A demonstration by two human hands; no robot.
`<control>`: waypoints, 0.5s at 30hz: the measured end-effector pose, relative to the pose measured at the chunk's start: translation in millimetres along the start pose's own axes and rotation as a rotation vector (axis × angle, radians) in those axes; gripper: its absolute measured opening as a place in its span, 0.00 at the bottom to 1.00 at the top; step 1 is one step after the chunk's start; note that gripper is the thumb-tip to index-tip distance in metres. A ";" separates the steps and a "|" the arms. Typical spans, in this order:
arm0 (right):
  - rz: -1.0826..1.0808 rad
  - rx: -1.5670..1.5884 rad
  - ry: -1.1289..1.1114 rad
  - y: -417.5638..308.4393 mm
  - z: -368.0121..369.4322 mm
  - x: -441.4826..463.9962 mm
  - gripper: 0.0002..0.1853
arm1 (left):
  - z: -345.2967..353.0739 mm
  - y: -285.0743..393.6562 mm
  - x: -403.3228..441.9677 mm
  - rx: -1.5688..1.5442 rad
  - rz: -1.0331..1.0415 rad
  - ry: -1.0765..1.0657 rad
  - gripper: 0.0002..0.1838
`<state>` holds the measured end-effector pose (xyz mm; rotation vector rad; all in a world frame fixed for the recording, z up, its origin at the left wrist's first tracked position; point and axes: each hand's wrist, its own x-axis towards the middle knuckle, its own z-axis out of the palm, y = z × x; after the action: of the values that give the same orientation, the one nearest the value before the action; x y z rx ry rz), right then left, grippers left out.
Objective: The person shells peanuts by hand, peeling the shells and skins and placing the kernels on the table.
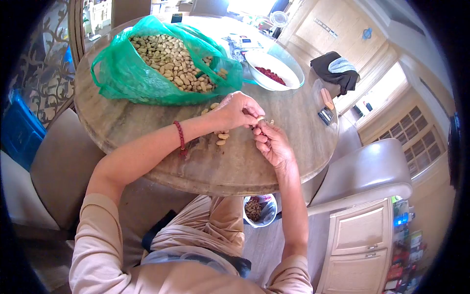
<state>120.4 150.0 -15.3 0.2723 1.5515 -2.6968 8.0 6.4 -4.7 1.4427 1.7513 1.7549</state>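
Right across the middle sat a big round table (303, 157), brownish on top and rounded along the near edge. Biggest thing on it was a green plastic bag (120, 81), gaping wide and loaded with unshelled peanuts (166, 56). Thin, floppy stuff with a fair bit of weight inside, I'd guess, so gathering up both sides probably beat tugging one handle. Just beside it was a white bowl (285, 66) with dark red kernels (270, 75) in the bottom. Down by the person's legs, below the table edge, a white bin (270, 213) held brown bits that looked like shells.

Now the hands. The left hand (235, 111) came in above the tabletop, thumb and fingers pinched together at the tips. The right hand (273, 144) met it from the other side, thumb against forefinger, other fingers curled in. A red bracelet (180, 137) sat on the left wrist. Under and beside that hand lay a few loose peanuts (222, 142).

Smallest of all: a pale peanut (260, 118) right between both sets of fingertips, up over the table. Too tiny to tell if it was shell or kernel. Either way it'd be next to weightless, shell dry and brittle, kernel firmer but slick, so a light fingertip pinch at each end made sense.
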 end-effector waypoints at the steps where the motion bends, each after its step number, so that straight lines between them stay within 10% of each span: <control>1: -0.001 0.000 0.003 0.0 -0.2 0.3 0.07 | -0.3 0.2 -0.2 0.075 0.049 0.004 0.09; 15: -0.078 -0.015 0.020 2.0 1.9 -1.7 0.09 | -4.9 -2.6 2.7 0.088 0.022 -0.005 0.09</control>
<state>122.0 147.2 -15.7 0.2441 1.6201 -2.7480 1.9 6.2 -4.6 1.5050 1.8383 1.7035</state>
